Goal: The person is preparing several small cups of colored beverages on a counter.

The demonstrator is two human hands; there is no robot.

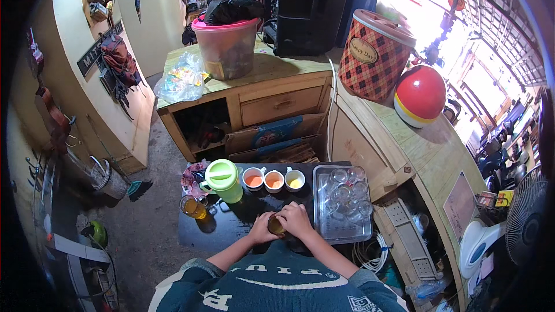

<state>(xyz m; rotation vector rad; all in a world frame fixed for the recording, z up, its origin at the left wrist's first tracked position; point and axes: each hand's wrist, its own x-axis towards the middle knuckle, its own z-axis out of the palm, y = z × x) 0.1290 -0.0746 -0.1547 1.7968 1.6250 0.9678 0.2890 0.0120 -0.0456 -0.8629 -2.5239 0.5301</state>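
Note:
Near the front edge of a dark table [243, 242], my left hand [261, 229] is wrapped around a jar or glass with brownish contents [275, 225]. My right hand [295, 220] grips the same vessel from the other side, its fingers over the rim. Beyond them stand a white cup of orange-red contents [253, 179], another of orange contents [274, 181] and one of yellow contents [295, 180]. To their left is a green lidded plastic pitcher [224, 181], with a glass mug of amber liquid [194, 208] nearer me.
A clear plastic tray [342, 236] at the right holds several upturned glasses [349, 193]. A wooden counter [284, 89] behind bears a pink-lidded bucket [230, 47], a black speaker [312, 8] and a plaid container [375, 56]. Coiled white cable [373, 253] lies below the tray.

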